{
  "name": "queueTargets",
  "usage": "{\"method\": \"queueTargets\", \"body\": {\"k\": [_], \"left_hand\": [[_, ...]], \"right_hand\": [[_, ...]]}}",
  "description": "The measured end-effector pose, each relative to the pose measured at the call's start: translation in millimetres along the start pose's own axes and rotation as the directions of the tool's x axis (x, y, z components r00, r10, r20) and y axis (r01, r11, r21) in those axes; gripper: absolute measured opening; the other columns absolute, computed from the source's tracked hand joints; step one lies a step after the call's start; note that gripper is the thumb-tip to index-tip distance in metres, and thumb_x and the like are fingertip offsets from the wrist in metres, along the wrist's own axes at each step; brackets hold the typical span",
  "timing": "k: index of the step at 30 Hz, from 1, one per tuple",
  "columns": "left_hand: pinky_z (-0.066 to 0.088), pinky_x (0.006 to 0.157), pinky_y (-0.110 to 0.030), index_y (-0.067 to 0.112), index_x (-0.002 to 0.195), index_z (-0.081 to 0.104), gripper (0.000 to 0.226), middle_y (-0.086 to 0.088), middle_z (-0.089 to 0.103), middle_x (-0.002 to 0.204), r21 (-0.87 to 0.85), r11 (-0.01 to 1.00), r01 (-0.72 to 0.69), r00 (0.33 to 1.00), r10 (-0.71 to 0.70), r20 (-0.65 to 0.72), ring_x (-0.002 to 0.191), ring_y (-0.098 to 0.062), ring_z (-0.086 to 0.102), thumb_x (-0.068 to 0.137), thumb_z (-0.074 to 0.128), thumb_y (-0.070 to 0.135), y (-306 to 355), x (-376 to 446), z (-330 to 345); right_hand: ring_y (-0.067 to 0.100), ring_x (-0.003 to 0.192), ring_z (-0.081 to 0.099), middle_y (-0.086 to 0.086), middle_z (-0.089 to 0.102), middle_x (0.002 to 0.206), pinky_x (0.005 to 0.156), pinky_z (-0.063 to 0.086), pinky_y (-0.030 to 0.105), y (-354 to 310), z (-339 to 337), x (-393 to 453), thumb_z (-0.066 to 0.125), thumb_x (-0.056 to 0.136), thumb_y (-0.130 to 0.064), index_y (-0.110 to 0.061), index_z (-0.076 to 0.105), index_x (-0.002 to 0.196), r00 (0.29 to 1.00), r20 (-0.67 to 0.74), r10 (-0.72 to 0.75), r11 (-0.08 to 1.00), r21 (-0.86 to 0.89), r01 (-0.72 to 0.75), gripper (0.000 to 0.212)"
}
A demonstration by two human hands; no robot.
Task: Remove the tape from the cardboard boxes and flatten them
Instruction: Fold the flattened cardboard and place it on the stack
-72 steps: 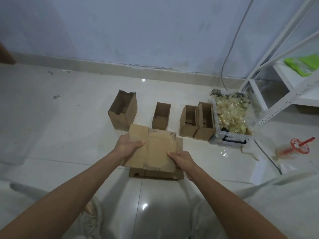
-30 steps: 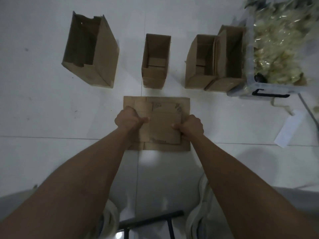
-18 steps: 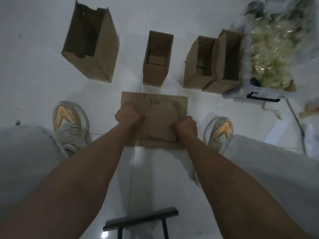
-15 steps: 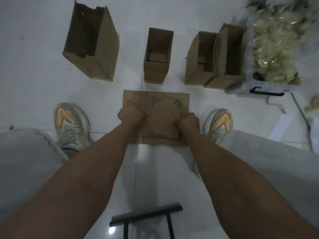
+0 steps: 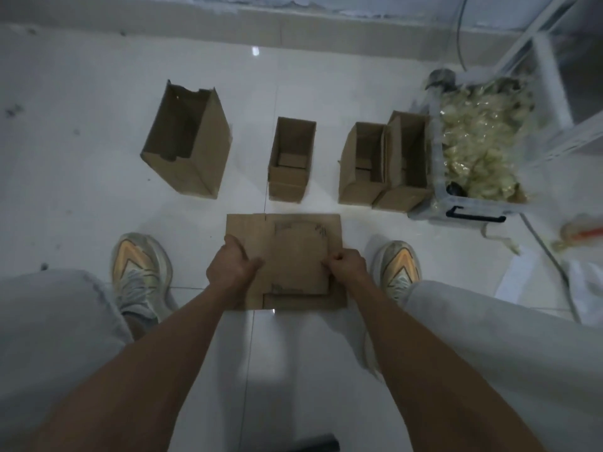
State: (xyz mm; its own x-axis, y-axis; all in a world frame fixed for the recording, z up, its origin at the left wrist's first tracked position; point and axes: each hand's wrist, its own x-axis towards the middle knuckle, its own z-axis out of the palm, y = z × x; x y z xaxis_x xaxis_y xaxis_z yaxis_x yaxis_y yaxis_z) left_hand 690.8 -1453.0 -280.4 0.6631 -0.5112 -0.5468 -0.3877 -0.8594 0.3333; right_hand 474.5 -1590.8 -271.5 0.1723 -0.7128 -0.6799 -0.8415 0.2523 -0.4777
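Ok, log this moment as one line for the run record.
stage: stacking flattened box on flat cardboard | left hand: gripping | right hand: gripping | upright boxes: four left

Dim, bluish light; small glare on floor [image 5: 255, 51]; blurred, bowed edges.
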Motion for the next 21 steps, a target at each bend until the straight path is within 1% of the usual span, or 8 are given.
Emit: {"method": "queueTargets", "body": {"k": [3,6,8,9,11,14,17,21], "left_hand": [[0.054,0.073,-0.038,0.023,0.118,0.037,0.061,0.004,0.057,0.096,-0.03,0.998,-0.056,0.994,0.053,-0.096,0.084,-0.023,0.06,0.087,0.069,0.064,7,0,-9],[0.045,0.061,-0.03,0.026,0.114,0.038,0.055,0.009,0.053,0.087,-0.046,0.989,-0.143,0.973,0.132,-0.19,0.07,-0.01,0.054,0.089,0.07,0.062,20,5,-26],[0.05,0.061,-0.03,0.027,0.112,0.039,0.057,0.009,0.056,0.088,-0.043,0.982,-0.184,0.961,0.171,-0.216,0.07,-0.008,0.056,0.086,0.068,0.069,27,11,-32],[0.053,0.064,-0.031,0.028,0.112,0.041,0.059,0.009,0.058,0.091,-0.04,0.979,-0.198,0.959,0.185,-0.215,0.072,-0.01,0.059,0.084,0.067,0.073,31,14,-34],[0.058,0.071,-0.035,0.03,0.114,0.043,0.06,0.008,0.062,0.098,-0.022,0.978,-0.209,0.96,0.201,-0.195,0.078,-0.014,0.064,0.083,0.065,0.076,34,19,-33],[0.059,0.074,-0.035,0.03,0.114,0.045,0.057,0.006,0.067,0.104,0.008,0.972,-0.235,0.948,0.231,-0.22,0.083,-0.016,0.065,0.085,0.063,0.076,39,23,-30],[0.057,0.081,-0.04,0.026,0.123,0.046,0.077,0.003,0.059,0.12,0.002,0.987,-0.158,0.957,0.154,-0.244,0.104,-0.02,0.061,0.076,0.062,0.085,40,22,-25],[0.054,0.097,-0.052,0.016,0.146,0.033,0.114,-0.009,0.047,0.144,-0.193,0.98,0.055,0.996,-0.069,-0.064,0.126,-0.035,0.056,0.064,0.075,0.082,38,15,-5]], "right_hand": [[0.026,0.082,0.061,0.001,0.064,0.082,0.066,0.045,0.035,-26,-17,-8,0.059,0.098,-0.041,-0.019,0.062,0.088,0.944,-0.244,-0.221,0.965,-0.195,0.176,0.024],[0.016,0.081,0.063,-0.004,0.064,0.104,0.067,0.054,0.032,-77,-25,-5,0.064,0.1,-0.034,-0.027,0.058,0.108,0.724,-0.322,-0.61,0.779,-0.415,0.471,0.013],[0.016,0.098,0.066,0.001,0.059,0.131,0.074,0.062,0.032,-116,-23,7,0.07,0.098,-0.027,-0.024,0.059,0.127,0.557,-0.298,-0.775,0.62,-0.526,0.582,0.032],[0.018,0.11,0.064,0.004,0.054,0.141,0.078,0.062,0.032,-134,-22,14,0.072,0.096,-0.026,-0.022,0.058,0.134,0.529,-0.269,-0.805,0.576,-0.568,0.588,0.04],[0.022,0.128,0.054,0.005,0.044,0.153,0.084,0.058,0.035,-165,-19,22,0.077,0.093,-0.028,-0.022,0.06,0.136,0.587,-0.213,-0.781,0.57,-0.626,0.532,0.046],[0.025,0.132,0.045,0.005,0.046,0.151,0.092,0.05,0.035,-185,-16,38,0.077,0.093,-0.029,-0.019,0.074,0.115,0.697,-0.157,-0.7,0.542,-0.752,0.375,0.025],[0.025,0.123,0.045,0.003,0.058,0.13,0.093,0.042,0.036,-184,-14,45,0.071,0.096,-0.028,-0.019,0.078,0.104,0.703,-0.17,-0.69,0.509,-0.805,0.304,0.015],[0.026,0.121,0.044,0.002,0.06,0.124,0.093,0.043,0.037,-177,-19,45,0.067,0.099,-0.033,-0.021,0.078,0.108,0.704,-0.176,-0.689,0.534,-0.78,0.327,0.019]]}}
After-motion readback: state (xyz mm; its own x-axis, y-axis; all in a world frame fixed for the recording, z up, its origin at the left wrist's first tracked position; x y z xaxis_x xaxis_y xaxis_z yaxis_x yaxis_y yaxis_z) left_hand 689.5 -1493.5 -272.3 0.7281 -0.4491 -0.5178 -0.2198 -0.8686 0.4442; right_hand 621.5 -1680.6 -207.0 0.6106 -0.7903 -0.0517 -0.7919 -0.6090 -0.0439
